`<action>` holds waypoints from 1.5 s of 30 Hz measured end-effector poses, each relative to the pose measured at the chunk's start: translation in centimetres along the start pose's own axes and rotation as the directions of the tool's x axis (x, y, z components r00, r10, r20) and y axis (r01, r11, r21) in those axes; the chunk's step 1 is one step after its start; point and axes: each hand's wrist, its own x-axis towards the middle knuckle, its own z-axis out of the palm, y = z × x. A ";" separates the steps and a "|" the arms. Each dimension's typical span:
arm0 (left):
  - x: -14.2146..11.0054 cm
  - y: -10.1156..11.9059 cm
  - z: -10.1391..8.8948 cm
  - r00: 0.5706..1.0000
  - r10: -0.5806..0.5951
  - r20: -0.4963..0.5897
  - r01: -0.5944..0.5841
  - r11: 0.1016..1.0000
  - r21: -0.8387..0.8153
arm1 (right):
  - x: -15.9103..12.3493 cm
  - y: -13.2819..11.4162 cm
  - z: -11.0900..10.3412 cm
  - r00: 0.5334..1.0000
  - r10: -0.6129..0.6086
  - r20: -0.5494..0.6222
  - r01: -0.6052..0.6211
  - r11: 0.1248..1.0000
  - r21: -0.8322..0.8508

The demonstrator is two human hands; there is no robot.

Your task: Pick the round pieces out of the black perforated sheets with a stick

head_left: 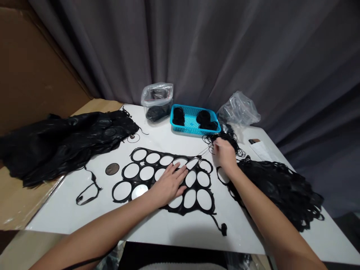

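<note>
A thin black sheet with rows of round holes [143, 163] lies flat on the white table. My left hand [170, 183] rests on its middle, palm down with fingers spread, pressing it and covering some of the holes. My right hand [224, 152] is closed beyond the sheet's far right corner, pinching a thin dark strand [206, 150]. The strand stretches from the far edge of the sheet, where one hole is pulled out of round. Right beside that hand lies a tangled pile of thin black rings [232, 142].
A blue basket [194, 131] with black ring bundles stands at the back between clear plastic bags [157, 93] [239, 108]. Black sheets are heaped left [70, 138] and holed scraps right [278, 187]. A dark disc [112, 169] and a black scrap loop [88, 193] lie left.
</note>
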 end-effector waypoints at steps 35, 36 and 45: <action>-3.3 -1.5 -0.7 0.989 -0.126 -0.080 0.126 0.992 -0.001 | -5.4 -10.0 3.0 0.894 -0.330 0.304 0.126 0.834 0.537; -3.3 -1.5 -0.6 0.988 -0.135 -0.073 0.135 0.991 -0.004 | -5.7 -10.1 3.2 0.884 -0.376 0.277 0.202 0.843 0.499; -3.3 -1.4 -1.1 0.990 -0.143 0.002 0.143 0.989 0.025 | 1.0 -1.7 1.9 0.990 0.137 -0.035 -0.122 0.953 0.279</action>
